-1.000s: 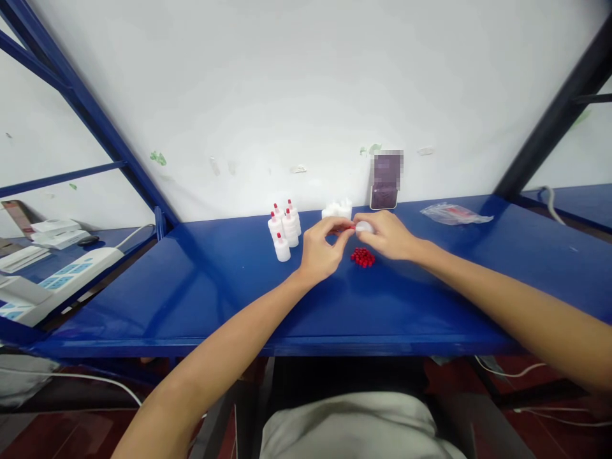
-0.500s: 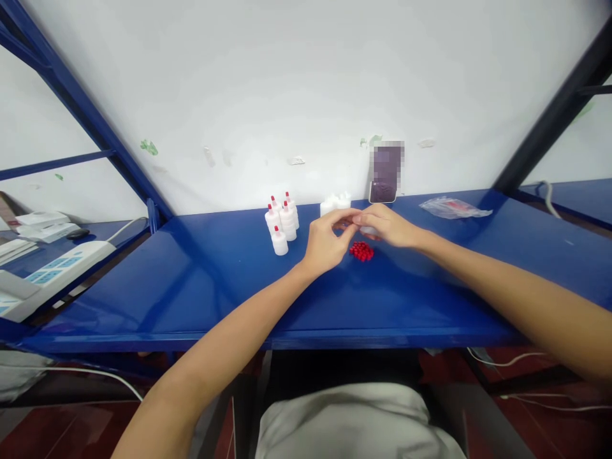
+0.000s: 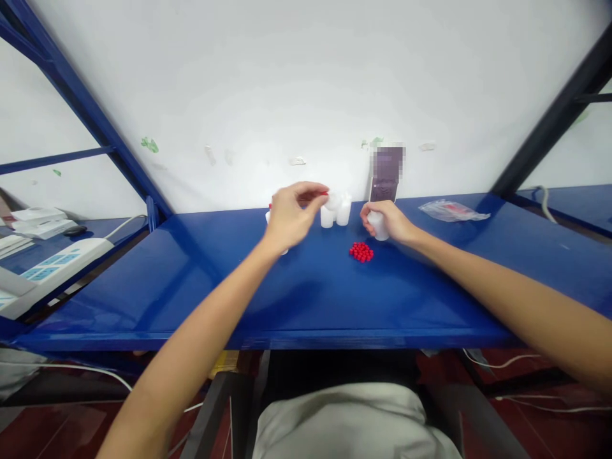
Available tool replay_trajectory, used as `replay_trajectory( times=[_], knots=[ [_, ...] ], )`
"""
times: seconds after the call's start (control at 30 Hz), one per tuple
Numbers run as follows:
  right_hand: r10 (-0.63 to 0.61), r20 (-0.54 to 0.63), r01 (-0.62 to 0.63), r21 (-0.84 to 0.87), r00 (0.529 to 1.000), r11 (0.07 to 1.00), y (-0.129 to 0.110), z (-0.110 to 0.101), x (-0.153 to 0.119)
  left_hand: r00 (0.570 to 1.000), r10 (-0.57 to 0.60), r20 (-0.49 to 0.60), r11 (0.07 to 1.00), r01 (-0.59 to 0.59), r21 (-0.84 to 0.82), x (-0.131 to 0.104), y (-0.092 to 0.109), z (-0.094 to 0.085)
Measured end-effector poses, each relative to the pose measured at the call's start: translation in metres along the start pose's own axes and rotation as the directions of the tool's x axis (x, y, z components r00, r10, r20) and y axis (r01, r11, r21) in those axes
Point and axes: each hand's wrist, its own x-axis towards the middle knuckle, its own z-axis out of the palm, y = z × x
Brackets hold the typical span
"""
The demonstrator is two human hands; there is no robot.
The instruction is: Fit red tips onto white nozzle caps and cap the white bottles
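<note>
My left hand (image 3: 295,213) is raised over the table, thumb and fingertips pinched on a small red cap (image 3: 324,193). Pale plastic shows just beyond the fingertips; I cannot tell whether it belongs to the cap or to the bottles behind. My right hand (image 3: 389,220) is wrapped round a white plastic bottle (image 3: 378,225) low over the table, its top covered by the fingers. In front of that bottle lies a pile of red caps (image 3: 361,252). White bottles (image 3: 343,213) stand between the hands. My left hand mostly hides the group of red-tipped bottles (image 3: 268,215).
The blue table (image 3: 335,299) meets a white wall at the back. A phone (image 3: 386,172) with a blurred screen leans there. A clear plastic bag (image 3: 453,210) with something red inside lies at the right. A white power strip (image 3: 57,271) is at the far left.
My hands were together over the red caps and are now apart. The left has moved left and up with a red cap; the right has shifted slightly right with the bottle.
</note>
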Motion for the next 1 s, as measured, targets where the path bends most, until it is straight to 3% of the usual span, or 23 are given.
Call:
replay_trajectory(
  times=[0.17, 0.3, 0.43, 0.57, 0.67, 0.87, 1.0],
  knots=[
    [-0.004, -0.093, 0.007, 0.03, 0.996, 1.0, 0.007, -0.001, 0.004, 0.984, -0.068, 0.164, 0.934, 0.005, 0.358, 0.007, 0.02, -0.075],
    [0.002, -0.081, -0.003, -0.01, 0.997, 1.0, 0.014, 0.002, 0.005, 0.95, -0.138, 0.281, 0.877, -0.016, 0.481, 0.006, 0.015, -0.098],
    [-0.044, -0.082, 0.033, -0.131, 0.996, 0.991, 0.016, 0.003, 0.003, 0.937, -0.135, 0.323, 0.85, -0.059, 0.524, 0.003, 0.0, -0.095],
    [-0.1, -0.106, 0.053, -0.378, 0.989, 0.924, 0.012, 0.004, -0.001, 0.933, -0.115, 0.341, 0.849, -0.086, 0.522, 0.001, -0.013, -0.09],
    [-0.129, -0.104, 0.069, -0.451, 0.986, 0.89, 0.009, 0.007, -0.004, 0.937, -0.106, 0.334, 0.852, -0.087, 0.516, 0.001, -0.015, -0.092],
    [-0.197, -0.128, 0.113, -0.479, 0.972, 0.871, 0.004, 0.011, -0.006, 0.956, -0.087, 0.279, 0.851, -0.074, 0.519, -0.001, 0.001, -0.095],
    [-0.23, 0.023, 0.218, -0.415, 0.973, 0.883, -0.007, 0.022, -0.014, 0.98, 0.047, 0.194, 0.915, -0.12, 0.384, -0.006, 0.017, -0.069]
  ],
)
